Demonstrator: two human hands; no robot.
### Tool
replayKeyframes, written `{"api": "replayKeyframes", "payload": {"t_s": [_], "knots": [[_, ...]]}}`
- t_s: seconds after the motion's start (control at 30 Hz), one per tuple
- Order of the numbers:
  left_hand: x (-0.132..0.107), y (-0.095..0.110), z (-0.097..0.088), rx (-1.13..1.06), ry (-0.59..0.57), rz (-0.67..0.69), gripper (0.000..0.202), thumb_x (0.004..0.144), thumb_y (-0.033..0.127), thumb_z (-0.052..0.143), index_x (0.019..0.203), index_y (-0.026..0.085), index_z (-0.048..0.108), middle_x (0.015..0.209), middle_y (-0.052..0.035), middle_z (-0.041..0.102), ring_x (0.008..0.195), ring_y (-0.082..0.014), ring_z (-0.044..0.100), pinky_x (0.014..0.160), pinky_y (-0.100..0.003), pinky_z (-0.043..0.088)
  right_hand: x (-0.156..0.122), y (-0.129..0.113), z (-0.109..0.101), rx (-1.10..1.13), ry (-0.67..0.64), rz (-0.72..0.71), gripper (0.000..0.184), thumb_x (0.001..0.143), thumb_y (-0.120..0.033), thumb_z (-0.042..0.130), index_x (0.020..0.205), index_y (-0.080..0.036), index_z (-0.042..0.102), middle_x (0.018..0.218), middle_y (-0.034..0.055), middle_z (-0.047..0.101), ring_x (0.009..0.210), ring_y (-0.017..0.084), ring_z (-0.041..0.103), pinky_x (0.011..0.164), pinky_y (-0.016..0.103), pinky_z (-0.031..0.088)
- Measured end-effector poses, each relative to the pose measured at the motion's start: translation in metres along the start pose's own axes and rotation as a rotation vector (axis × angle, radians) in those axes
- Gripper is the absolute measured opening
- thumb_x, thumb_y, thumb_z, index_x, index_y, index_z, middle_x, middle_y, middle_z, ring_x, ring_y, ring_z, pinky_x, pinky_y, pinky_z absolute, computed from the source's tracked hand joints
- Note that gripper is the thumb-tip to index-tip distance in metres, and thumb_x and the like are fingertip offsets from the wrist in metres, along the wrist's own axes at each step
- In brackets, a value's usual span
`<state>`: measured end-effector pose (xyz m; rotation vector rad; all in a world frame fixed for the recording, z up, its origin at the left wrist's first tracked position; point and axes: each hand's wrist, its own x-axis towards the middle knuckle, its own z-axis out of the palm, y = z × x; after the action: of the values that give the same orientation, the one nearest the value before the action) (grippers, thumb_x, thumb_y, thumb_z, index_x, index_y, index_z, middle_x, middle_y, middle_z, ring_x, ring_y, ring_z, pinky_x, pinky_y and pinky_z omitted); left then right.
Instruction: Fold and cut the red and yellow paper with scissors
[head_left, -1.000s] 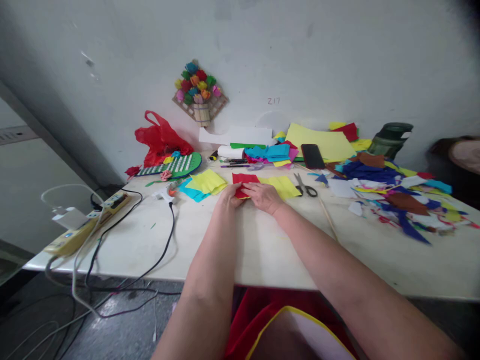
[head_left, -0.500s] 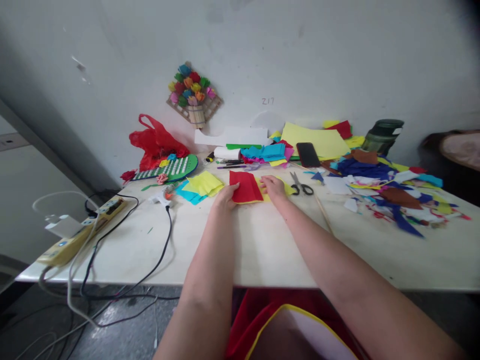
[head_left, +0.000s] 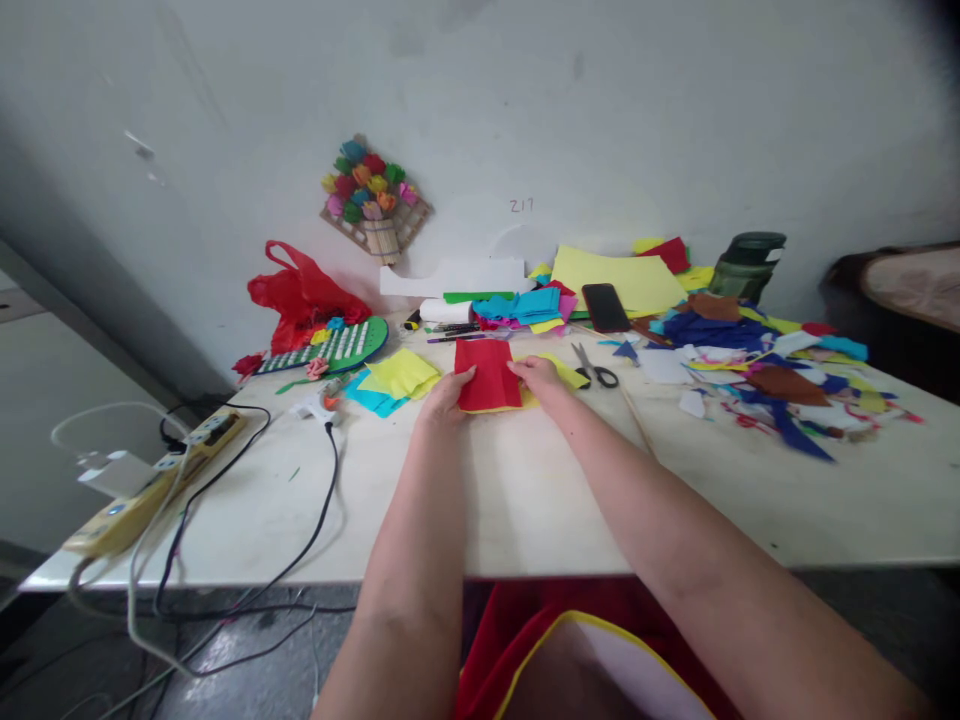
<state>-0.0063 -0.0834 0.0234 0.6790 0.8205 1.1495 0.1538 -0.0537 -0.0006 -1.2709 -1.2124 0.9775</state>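
Note:
A creased piece of red paper (head_left: 487, 375) is held between my two hands, just over the middle of the table. My left hand (head_left: 448, 393) pinches its left edge, thumb on top. At its right edge, my right hand (head_left: 538, 378) grips it between thumb and fingers. Yellow paper (head_left: 564, 370) shows behind and below the red piece, partly hidden by it and by my right hand. To the left lie yellow sheets (head_left: 403, 373) over blue sheets (head_left: 373, 397). Black-handled scissors (head_left: 596, 370) rest just right of my right hand.
A glue gun (head_left: 316, 403) with a black cord lies at left, near a yellow power strip (head_left: 150, 485). A phone (head_left: 606, 308), a green bottle (head_left: 748, 266) and a heap of paper scraps (head_left: 787, 375) occupy the back and right. A thin stick (head_left: 637, 420) lies below the scissors.
My right hand has closed on the right edge of the red paper, where its fingers were apart from it before. The red paper now faces me more squarely. The view has shifted slightly.

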Motion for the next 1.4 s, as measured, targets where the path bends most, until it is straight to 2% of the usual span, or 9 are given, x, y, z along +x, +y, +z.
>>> {"api": "replayKeyframes", "payload": {"t_s": [0.2, 0.5, 0.67, 0.87, 1.2, 1.4], "knots": [[0.0016, -0.0009, -0.0014, -0.008, -0.019, -0.011, 0.030, 0.076, 0.015, 0.057, 0.105, 0.008, 0.056, 0.091, -0.0149, 0.067, 0.083, -0.0236, 0.065, 0.079, -0.036, 0.052, -0.0013, -0.0007, 0.0002, -0.016, -0.041, 0.018, 0.026, 0.060, -0.041, 0.060, 0.056, -0.018, 0.051, 0.046, -0.0058, 0.045, 0.043, 0.008, 0.039, 0.043, 0.021, 0.028], [0.0030, -0.0023, -0.0012, -0.010, 0.041, -0.023, 0.026, 0.074, 0.011, 0.057, 0.100, 0.007, 0.057, 0.089, -0.0155, 0.067, 0.082, -0.0235, 0.065, 0.078, -0.036, 0.052, -0.0033, 0.0006, -0.0007, -0.018, -0.023, -0.047, 0.032, 0.057, -0.041, 0.062, 0.050, -0.019, 0.040, 0.042, -0.0083, 0.032, 0.042, 0.007, 0.028, 0.042, 0.022, 0.022], [0.0064, -0.0041, -0.0034, -0.018, 0.051, -0.017, 0.023, 0.074, 0.009, 0.058, 0.097, 0.006, 0.058, 0.086, -0.0156, 0.067, 0.080, -0.0233, 0.065, 0.077, -0.036, 0.052, -0.0029, 0.0023, -0.0014, 0.033, -0.035, -0.067, 0.034, 0.055, -0.041, 0.064, 0.050, -0.019, 0.040, 0.043, -0.0081, 0.033, 0.042, 0.006, 0.030, 0.041, 0.021, 0.023], [0.0017, -0.0030, 0.0008, -0.019, 0.077, -0.035, 0.025, 0.074, 0.010, 0.058, 0.099, 0.007, 0.058, 0.088, -0.0151, 0.067, 0.081, -0.0227, 0.065, 0.077, -0.036, 0.052, -0.0056, -0.0002, -0.0026, 0.073, -0.066, -0.032, 0.032, 0.054, -0.044, 0.065, 0.054, -0.019, 0.045, 0.044, -0.0066, 0.042, 0.043, 0.009, 0.040, 0.043, 0.021, 0.031], [0.0054, -0.0047, -0.0026, -0.013, 0.047, -0.009, 0.027, 0.074, 0.007, 0.057, 0.101, 0.007, 0.058, 0.086, -0.0141, 0.068, 0.081, -0.0228, 0.065, 0.076, -0.035, 0.053, -0.0039, 0.0017, -0.0036, 0.081, -0.069, -0.004, 0.023, 0.056, -0.034, 0.063, 0.054, -0.018, 0.047, 0.044, -0.0061, 0.046, 0.041, 0.008, 0.041, 0.041, 0.021, 0.031], [0.0043, -0.0048, -0.0008, -0.010, 0.054, 0.020, 0.027, 0.073, 0.008, 0.058, 0.100, 0.009, 0.059, 0.086, -0.0136, 0.068, 0.082, -0.0235, 0.065, 0.077, -0.036, 0.052, -0.0019, 0.0040, -0.0036, 0.080, -0.060, -0.013, 0.024, 0.055, -0.035, 0.064, 0.054, -0.018, 0.048, 0.045, -0.0057, 0.048, 0.042, 0.009, 0.044, 0.042, 0.022, 0.033]]}}
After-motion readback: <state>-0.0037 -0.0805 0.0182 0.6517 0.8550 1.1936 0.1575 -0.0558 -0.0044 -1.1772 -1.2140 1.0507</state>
